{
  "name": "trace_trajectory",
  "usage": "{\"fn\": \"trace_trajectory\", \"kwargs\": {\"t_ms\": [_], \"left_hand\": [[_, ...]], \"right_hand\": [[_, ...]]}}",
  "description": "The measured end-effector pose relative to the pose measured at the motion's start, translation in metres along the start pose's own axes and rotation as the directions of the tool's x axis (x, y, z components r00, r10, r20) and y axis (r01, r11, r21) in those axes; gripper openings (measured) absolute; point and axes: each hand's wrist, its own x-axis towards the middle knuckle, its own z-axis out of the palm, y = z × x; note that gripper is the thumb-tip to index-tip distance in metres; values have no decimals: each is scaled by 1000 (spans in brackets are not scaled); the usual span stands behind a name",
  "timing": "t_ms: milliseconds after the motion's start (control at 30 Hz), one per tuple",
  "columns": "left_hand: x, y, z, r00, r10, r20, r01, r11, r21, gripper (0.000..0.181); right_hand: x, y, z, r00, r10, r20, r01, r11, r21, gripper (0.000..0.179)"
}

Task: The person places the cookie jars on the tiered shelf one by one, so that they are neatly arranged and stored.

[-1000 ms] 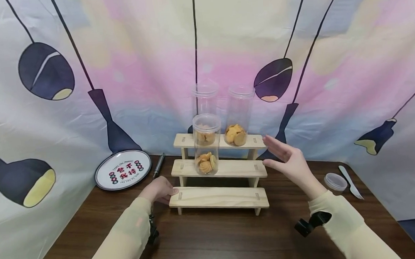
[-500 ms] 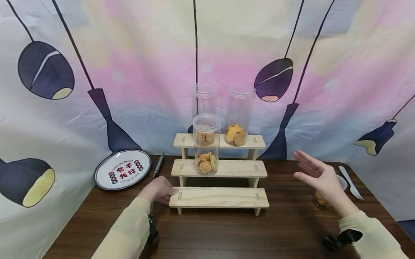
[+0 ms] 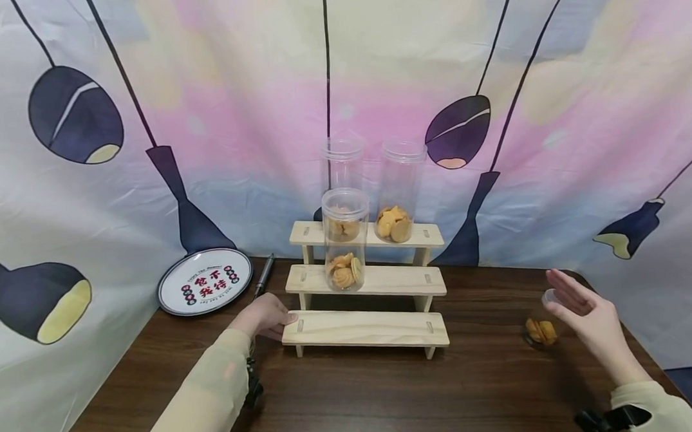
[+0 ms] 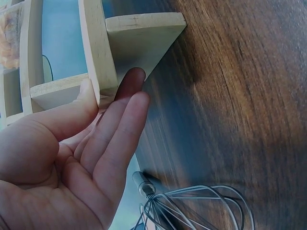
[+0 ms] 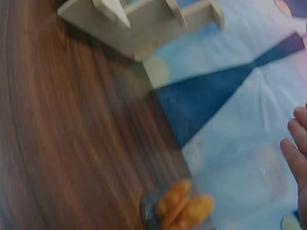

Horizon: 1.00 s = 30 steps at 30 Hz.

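Note:
A three-step wooden display shelf point(image 3: 365, 328) stands mid-table. My left hand point(image 3: 265, 317) holds the left end of its lowest step; in the left wrist view the thumb lies at the board's edge, the fingers point(image 4: 127, 127) below it. Two clear jars with cookies stand on the top step, one of them the right jar point(image 3: 399, 194). Another cookie jar point(image 3: 347, 242) is on the middle step. At the table's right, my right hand point(image 3: 591, 324) is held with spread thumb and extended fingers beside a clear jar of cookies point(image 3: 540, 332), apparently not gripping it.
A white plate point(image 3: 206, 283) with red characters leans at the back left. Next to it lies a whisk, its dark handle point(image 3: 264, 275) towards the back and its wires point(image 4: 206, 206) near my left hand. A patterned cloth point(image 3: 249, 117) hangs behind the table.
My right hand has moved right and down from beside the shelf to the cookie jar at the right. It now hides the white fork there. The left hand stays on the lowest step.

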Motion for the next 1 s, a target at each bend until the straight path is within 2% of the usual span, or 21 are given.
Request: {"fn": "trace_trajectory", "kwargs": {"t_ms": [100, 200, 367, 500, 567, 633, 800, 867, 1000], "left_hand": [[0, 0, 0, 1000, -3, 0, 3, 1000, -3, 32], [0, -1, 0, 1000, -1, 3, 1, 1000, -3, 33], [2, -2, 0, 1000, 4, 5, -4, 1000, -4, 33], [2, -2, 0, 1000, 5, 4, -5, 1000, -5, 32], [2, -3, -1, 1000, 6, 2, -6, 1000, -6, 32], [2, -3, -1, 1000, 3, 0, -3, 1000, -7, 32], [2, -3, -1, 1000, 2, 0, -2, 1000, -16, 32], [2, -3, -1, 1000, 2, 1, -2, 1000, -19, 33], [2, -3, -1, 1000, 0, 1, 0, 1000, -21, 33]], "right_hand": [[-6, 8, -9, 999, 39, -35, -41, 998, -44, 60], [-11, 13, -17, 996, 61, -63, -64, 997, -46, 63], [-18, 20, -29, 990, 100, -103, -93, 993, 76, 63], [-22, 29, -34, 980, 150, -130, -136, 985, 108, 63], [-23, 34, -34, 977, 172, -126, -151, 975, 162, 64], [-25, 39, -33, 974, 196, -113, -178, 972, 155, 64], [-26, 47, -31, 963, 251, -97, -246, 967, 61, 66], [-26, 48, -30, 960, 263, -101, -256, 964, 77, 66], [-25, 51, -27, 959, 268, -95, -245, 949, 200, 66]]}}
